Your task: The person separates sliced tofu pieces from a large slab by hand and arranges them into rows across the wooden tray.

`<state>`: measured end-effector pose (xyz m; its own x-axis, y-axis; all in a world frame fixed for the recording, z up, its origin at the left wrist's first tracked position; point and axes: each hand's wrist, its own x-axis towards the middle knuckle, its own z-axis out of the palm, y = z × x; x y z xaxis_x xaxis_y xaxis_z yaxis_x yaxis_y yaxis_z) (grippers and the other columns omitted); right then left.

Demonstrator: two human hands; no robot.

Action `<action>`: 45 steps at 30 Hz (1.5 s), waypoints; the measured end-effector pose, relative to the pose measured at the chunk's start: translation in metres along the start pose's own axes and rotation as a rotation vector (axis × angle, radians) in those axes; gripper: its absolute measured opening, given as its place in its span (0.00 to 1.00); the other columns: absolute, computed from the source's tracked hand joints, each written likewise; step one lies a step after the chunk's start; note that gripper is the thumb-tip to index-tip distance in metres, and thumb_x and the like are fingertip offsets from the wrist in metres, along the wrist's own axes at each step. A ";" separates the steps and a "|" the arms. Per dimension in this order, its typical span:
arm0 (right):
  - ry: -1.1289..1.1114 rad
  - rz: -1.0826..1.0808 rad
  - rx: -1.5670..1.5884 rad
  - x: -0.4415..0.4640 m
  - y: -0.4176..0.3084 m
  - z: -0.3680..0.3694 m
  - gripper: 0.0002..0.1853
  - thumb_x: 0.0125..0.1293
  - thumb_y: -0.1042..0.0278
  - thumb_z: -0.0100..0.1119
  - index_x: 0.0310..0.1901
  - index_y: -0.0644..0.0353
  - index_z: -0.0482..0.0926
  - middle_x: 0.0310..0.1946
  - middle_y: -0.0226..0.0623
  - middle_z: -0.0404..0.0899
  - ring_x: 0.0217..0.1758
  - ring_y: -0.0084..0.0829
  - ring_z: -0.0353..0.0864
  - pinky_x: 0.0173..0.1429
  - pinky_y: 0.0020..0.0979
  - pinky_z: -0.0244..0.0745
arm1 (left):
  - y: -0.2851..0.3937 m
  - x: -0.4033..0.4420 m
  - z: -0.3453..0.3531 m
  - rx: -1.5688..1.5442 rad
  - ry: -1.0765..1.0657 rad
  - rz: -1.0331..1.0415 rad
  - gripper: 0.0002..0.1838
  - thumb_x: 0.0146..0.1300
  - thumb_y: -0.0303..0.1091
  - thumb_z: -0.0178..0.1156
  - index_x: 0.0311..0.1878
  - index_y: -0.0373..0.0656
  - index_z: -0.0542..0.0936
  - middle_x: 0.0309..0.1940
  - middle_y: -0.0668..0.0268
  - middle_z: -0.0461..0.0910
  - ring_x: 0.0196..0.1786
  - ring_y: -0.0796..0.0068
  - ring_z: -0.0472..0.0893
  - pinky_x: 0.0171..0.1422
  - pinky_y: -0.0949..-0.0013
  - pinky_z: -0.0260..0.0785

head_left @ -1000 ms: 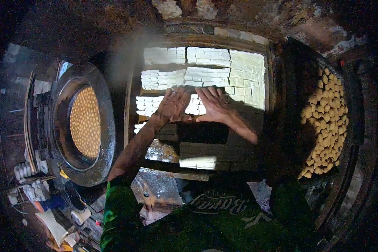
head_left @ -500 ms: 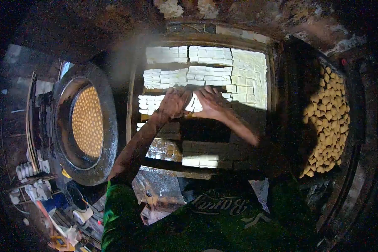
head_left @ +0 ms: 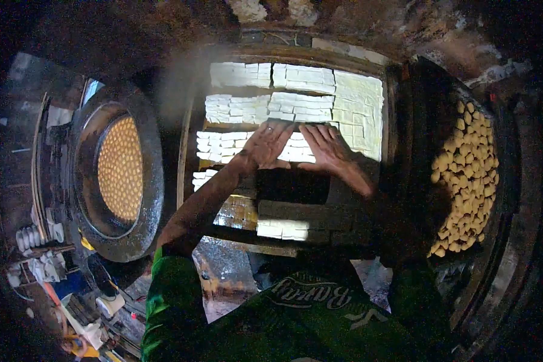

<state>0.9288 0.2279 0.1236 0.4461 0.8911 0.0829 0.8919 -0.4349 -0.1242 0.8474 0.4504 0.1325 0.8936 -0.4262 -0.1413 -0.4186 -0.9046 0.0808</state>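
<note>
White blocks that look like cut tofu lie in rows in a wooden tray in front of me. My left hand rests over the middle row, palm down with its fingers stretched out. Facing it, my right hand lies at the right part of the same row, fingers extended and thumb pointing inward. Several blocks show between the two hands, and neither hand is closed around one. Some blocks under the palms are hidden. Behind the fingertips runs another row of white blocks.
On the left stands a large round pan full of golden pieces in liquid. A heap of golden-brown pieces lies to the right. A dark gap sits nearer my body, with shaded blocks beyond it.
Both hands have shifted right along the middle row. Their fingers are straighter, and the space between them is wider, showing more white blocks.
</note>
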 end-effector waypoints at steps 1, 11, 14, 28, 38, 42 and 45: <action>-0.017 -0.009 0.029 0.003 -0.002 0.001 0.54 0.48 0.29 0.60 0.68 0.64 0.58 0.63 0.44 0.64 0.63 0.45 0.62 0.68 0.47 0.55 | 0.002 0.003 0.008 0.012 0.056 -0.003 0.53 0.54 0.70 0.52 0.70 0.35 0.54 0.65 0.50 0.62 0.69 0.50 0.61 0.74 0.53 0.48; 0.032 -0.024 0.020 0.004 -0.014 -0.014 0.43 0.52 0.41 0.65 0.63 0.62 0.66 0.60 0.41 0.68 0.64 0.39 0.62 0.66 0.45 0.59 | 0.014 -0.004 -0.026 0.068 0.095 0.028 0.43 0.58 0.58 0.53 0.67 0.33 0.61 0.63 0.44 0.63 0.64 0.46 0.65 0.71 0.49 0.54; 0.309 0.095 0.127 -0.021 -0.037 -0.012 0.38 0.56 0.45 0.61 0.63 0.63 0.66 0.61 0.49 0.65 0.63 0.48 0.64 0.64 0.49 0.61 | 0.040 -0.035 0.000 -0.082 0.242 -0.149 0.44 0.58 0.59 0.53 0.68 0.33 0.61 0.65 0.44 0.61 0.65 0.45 0.64 0.72 0.49 0.52; -0.202 0.525 0.810 -0.136 -0.118 0.034 0.24 0.57 0.65 0.59 0.56 0.60 0.70 0.54 0.50 0.71 0.58 0.49 0.71 0.60 0.45 0.67 | 0.099 -0.102 0.042 0.016 -0.124 0.052 0.18 0.59 0.40 0.55 0.50 0.42 0.75 0.42 0.58 0.76 0.53 0.59 0.73 0.54 0.59 0.64; -0.396 0.480 0.785 -0.117 -0.107 0.045 0.17 0.58 0.71 0.55 0.51 0.60 0.72 0.48 0.53 0.76 0.52 0.49 0.75 0.55 0.45 0.70 | 0.091 -0.103 0.089 -0.443 0.075 -0.061 0.25 0.67 0.50 0.47 0.62 0.48 0.70 0.59 0.56 0.71 0.64 0.57 0.67 0.67 0.51 0.60; -0.395 0.266 0.509 -0.106 -0.111 0.013 0.14 0.56 0.76 0.53 0.47 0.60 0.74 0.43 0.54 0.78 0.49 0.50 0.77 0.51 0.46 0.71 | 0.093 -0.097 0.103 -0.675 -0.033 -0.147 0.26 0.69 0.54 0.44 0.64 0.49 0.68 0.59 0.56 0.73 0.62 0.57 0.70 0.68 0.50 0.60; -0.451 0.267 0.421 -0.101 -0.116 -0.007 0.18 0.52 0.78 0.53 0.47 0.61 0.75 0.42 0.54 0.79 0.49 0.53 0.77 0.52 0.47 0.71 | 0.066 -0.077 0.167 -0.619 0.211 0.146 0.27 0.68 0.55 0.45 0.62 0.47 0.70 0.55 0.55 0.74 0.58 0.55 0.73 0.66 0.54 0.62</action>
<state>0.7812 0.1874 0.1363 0.4912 0.7664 -0.4139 0.6093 -0.6419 -0.4654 0.7240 0.4211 -0.0160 0.8736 -0.4752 0.1051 -0.4237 -0.6365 0.6444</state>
